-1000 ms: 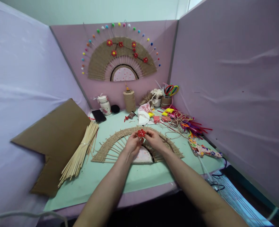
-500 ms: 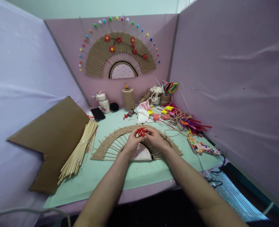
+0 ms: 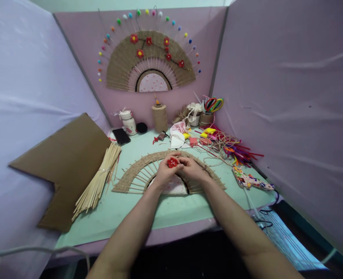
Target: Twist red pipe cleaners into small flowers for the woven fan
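A small red flower (image 3: pixel 172 162) with a pale centre is held above a woven fan (image 3: pixel 136 170) that lies on the green tabletop. My left hand (image 3: pixel 166 171) has its fingers wrapped round the flower from the left. From the right, the fingertips of my right hand (image 3: pixel 191 169) pinch together at the flower's edge. Both hands cover the middle of the fan. Below them shows the fan's white spotted half-circle (image 3: pixel 174 186) with a black rim. Thin sticks spread out between this half-circle and the woven band.
On the left lie a stick bundle (image 3: pixel 97 182) and brown cardboard (image 3: pixel 69 166). Behind stand a twine spool (image 3: pixel 160 117) and a white bottle (image 3: pixel 128 123). Coloured pipe cleaners (image 3: pixel 241 153) and a patterned glue gun (image 3: pixel 251 180) lie right. A finished fan (image 3: pixel 116 68) hangs on the back wall.
The flower has shifted slightly left and now sits more within my left hand's fingers. My right hand's fingertips have moved from its top to its right edge. The view has tilted slightly.
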A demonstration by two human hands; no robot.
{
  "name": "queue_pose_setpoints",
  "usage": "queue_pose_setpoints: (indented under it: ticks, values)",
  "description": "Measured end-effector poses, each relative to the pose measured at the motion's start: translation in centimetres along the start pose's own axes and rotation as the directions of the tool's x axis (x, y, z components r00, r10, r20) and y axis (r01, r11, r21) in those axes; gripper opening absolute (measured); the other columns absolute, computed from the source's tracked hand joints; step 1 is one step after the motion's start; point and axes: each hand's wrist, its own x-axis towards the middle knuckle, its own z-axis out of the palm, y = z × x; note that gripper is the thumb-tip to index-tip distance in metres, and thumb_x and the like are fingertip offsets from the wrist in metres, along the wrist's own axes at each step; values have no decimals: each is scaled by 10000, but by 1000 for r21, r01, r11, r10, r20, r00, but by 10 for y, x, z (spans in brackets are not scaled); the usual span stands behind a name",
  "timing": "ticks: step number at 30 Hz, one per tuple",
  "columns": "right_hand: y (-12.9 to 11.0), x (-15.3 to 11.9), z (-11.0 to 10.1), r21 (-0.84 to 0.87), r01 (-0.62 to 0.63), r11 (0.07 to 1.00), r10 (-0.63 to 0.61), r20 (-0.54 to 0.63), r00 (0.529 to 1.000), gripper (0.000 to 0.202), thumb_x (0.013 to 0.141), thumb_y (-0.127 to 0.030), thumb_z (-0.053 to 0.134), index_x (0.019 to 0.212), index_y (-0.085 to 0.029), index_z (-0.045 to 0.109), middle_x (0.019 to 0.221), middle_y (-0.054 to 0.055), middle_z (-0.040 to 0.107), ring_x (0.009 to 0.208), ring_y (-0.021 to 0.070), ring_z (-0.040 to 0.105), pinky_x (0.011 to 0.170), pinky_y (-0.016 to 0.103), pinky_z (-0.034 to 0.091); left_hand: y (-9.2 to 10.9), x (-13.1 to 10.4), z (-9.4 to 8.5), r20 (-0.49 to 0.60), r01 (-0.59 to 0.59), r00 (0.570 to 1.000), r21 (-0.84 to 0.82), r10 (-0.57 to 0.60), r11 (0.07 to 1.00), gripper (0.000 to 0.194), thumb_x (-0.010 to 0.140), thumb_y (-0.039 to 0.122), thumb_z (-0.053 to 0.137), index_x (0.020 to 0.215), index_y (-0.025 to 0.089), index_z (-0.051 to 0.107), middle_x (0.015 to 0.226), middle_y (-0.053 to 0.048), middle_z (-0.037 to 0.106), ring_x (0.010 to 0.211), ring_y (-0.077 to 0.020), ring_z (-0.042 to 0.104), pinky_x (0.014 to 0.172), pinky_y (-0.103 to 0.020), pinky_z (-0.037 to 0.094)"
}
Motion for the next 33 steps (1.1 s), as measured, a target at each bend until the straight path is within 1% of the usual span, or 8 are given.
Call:
queue_pose_setpoints:
  ticks: [5, 10, 14, 17, 20, 23, 27, 33]
  values:
    - [2, 0, 0, -45, 30, 999, -29, 34, 999, 161, 739, -241, 590, 826, -158, 698, 807, 26, 684, 751, 168, 592, 718, 293, 463, 3, -2, 3, -42, 23, 999, -20, -24, 1000, 174, 642, 249, 762, 661, 171, 608, 1067, -100, 659, 1027, -240, 589, 958, -356, 393]
    - [5, 2, 4, -98, -12, 995, 18, 58, 998, 192, 759, -330, 616, 779, -155, 693, 746, 24, 665, 706, 167, 577, 677, 292, 452, 3, -2, 5, -109, 26, 993, -134, -41, 991, 190, 630, 229, 772, 713, 169, 611, 985, -81, 671, 981, -204, 600, 921, -311, 419]
    - [12, 7, 2, -68, -16, 998, 3, -181, 984, 237, 777, -399, 609, 759, -168, 660, 736, 13, 649, 708, 162, 562, 691, 288, 448, -4, 3, 3, -233, -23, 971, -332, -58, 943, 346, 678, 326, 749, 982, 205, 637, 1094, -69, 652, 1072, -184, 575, 931, -282, 415]
    - [19, 11, -3, -10, 25, 1000, -27, -337, 941, 234, 779, -402, 603, 817, -176, 654, 823, 25, 672, 778, 172, 578, 766, 302, 456, -12, 8, -2, -301, 104, 920, -427, -250, 898, 287, 758, 390, 667, 963, 190, 647, 1010, -60, 671, 957, -143, 611, 818, -242, 445]
    - [25, 13, -7, -64, 22, 998, -44, -377, 925, 233, 789, -393, 582, 845, -180, 657, 855, 40, 683, 811, 187, 588, 795, 320, 458, -16, 11, -5, -214, 303, 868, -487, -448, 819, 251, 715, 347, 703, 869, 151, 666, 846, -50, 674, 733, -107, 615, 657, -209, 446]
    - [27, 12, -7, -196, 43, 980, -114, -367, 923, 201, 802, -345, 555, 851, -185, 665, 886, 52, 685, 842, 197, 589, 822, 335, 452, -14, 10, -5, -97, 417, 842, -509, -531, 753, 265, 661, 301, 748, 849, 134, 663, 737, -42, 660, 628, -101, 599, 587, -207, 449]
    - [23, 9, -4, -303, 51, 952, -155, -332, 930, 168, 804, -305, 543, 808, -189, 664, 849, 56, 681, 831, 200, 590, 821, 339, 443, -11, 8, -2, -75, 438, 838, -496, -540, 750, 281, 616, 219, 772, 853, 140, 643, 674, -24, 651, 588, -96, 597, 556, -197, 459]
    - [15, 7, -1, -303, 47, 952, -147, -318, 937, 158, 805, -271, 531, 789, -191, 667, 826, 55, 684, 819, 198, 593, 791, 331, 445, -11, 8, -4, -45, 437, 839, -538, -543, 721, 237, 625, 84, 684, 849, 145, 636, 724, -36, 682, 626, -109, 628, 589, -206, 499]
